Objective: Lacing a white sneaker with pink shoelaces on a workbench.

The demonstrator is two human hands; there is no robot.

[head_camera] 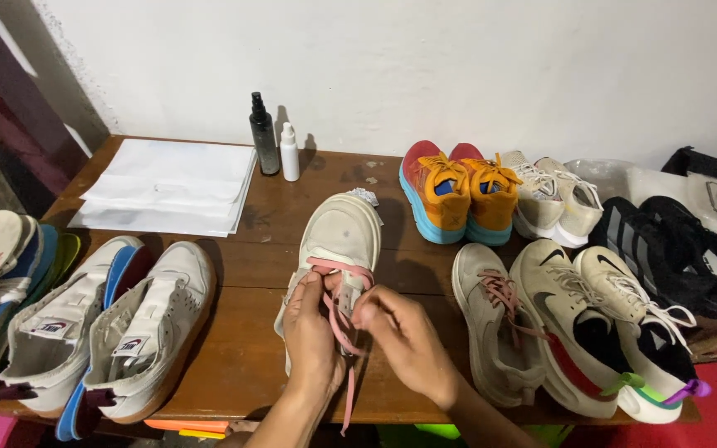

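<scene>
A wooden tabletop [259, 249] is seen against a white wall, loaded with shoes. A stack of white paper [168, 187] lies at its far left; an orange pair of sneakers [458, 195] stands at the far right. At centre front a cream sneaker [338, 241] is placed toe away. Its pink lace [340, 319] is pinched by the left hand [313, 340] and the right hand [404, 336], both closed on it over the tongue. A dark spray bottle [263, 134] stands beside a small white bottle [290, 153].
</scene>
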